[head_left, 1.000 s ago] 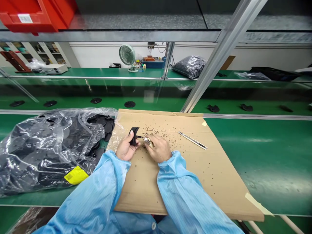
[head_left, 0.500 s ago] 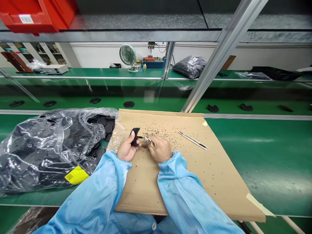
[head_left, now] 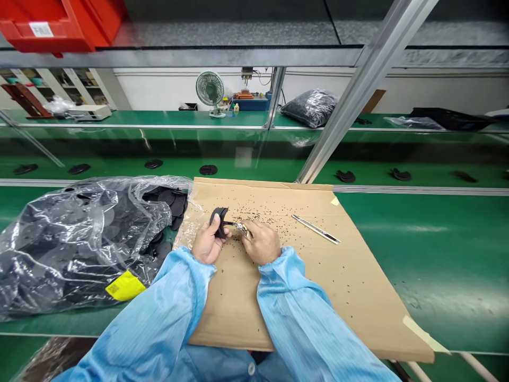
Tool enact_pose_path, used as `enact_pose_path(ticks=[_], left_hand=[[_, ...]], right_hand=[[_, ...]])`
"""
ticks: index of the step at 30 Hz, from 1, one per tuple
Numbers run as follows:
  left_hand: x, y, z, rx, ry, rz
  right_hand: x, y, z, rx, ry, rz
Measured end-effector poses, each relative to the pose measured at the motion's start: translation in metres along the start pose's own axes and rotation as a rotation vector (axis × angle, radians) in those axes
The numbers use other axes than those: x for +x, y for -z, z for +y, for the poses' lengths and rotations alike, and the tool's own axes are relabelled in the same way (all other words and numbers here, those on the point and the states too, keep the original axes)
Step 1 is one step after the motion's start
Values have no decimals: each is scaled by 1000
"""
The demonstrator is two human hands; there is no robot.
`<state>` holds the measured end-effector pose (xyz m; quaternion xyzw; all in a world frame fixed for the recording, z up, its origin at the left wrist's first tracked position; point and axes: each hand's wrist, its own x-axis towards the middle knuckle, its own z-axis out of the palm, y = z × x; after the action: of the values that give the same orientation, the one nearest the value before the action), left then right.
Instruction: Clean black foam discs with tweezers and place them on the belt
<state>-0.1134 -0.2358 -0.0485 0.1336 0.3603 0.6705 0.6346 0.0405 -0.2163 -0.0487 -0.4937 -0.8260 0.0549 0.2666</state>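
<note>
Black piece held on edge, hand tool closing the gap between two hands

Black curved piece [head_left: 218, 222] up off the cardboard sheet [head_left: 302, 297], above its left far part. Left hand [head_left: 204, 245] pinches it, thumb on the near face, fingers behind. Right hand [head_left: 262, 241] curls round a metal hand tool [head_left: 242, 228]; whether the tool's jaws are parted, cannot tell. A thin dark length bridges tool and piece; too small to say which it belongs to.

Risks, as I judge them. Left fingertips sit just beside that dark length: a slip of the tool, or the piece twisting in a one-sided pinch, could nip a finger. Too deep a bite could mark the piece's edge. Black specks [head_left: 254, 215] lie loose over the cardboard; a brushing sleeve could spread them. A slim knife [head_left: 316, 229] lies to the right of the right hand, blade state unclear; a careless reach might catch it. Plastic bag [head_left: 103, 228] of black pieces lies close by the left forearm and could snag.

Orientation: piece stands on edge, long axis near upright, top leaning slightly right. Hollow side seems to face right, toward the tool; rounded back toward the left palm. Tool points left, roughly across that axis.
</note>
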Motion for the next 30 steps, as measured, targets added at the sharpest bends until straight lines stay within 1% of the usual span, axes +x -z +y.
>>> enact_pose_path(ticks=[4,7,13,17,21,26,30], left_hand=[[1,1,0,-9,2,-3],[2,1,0,-14,5,-11],[6,5,5,-62,-3,-4],[7,7,11,-38,5,-40],[5,5,13,-25,54,-51],[5,5,12,-11,124,-60],[6,6,13,-50,209,-39]], right_hand=[[0,1,-1,-21,-16,-37],[-1,-2,0,-3,-26,-41],[0,-5,1,168,-52,37],[0,-6,1,201,-62,52],[-2,-8,1,226,-17,53],[-3,-7,-3,257,72,-18],[-2,-2,-9,222,87,-105]])
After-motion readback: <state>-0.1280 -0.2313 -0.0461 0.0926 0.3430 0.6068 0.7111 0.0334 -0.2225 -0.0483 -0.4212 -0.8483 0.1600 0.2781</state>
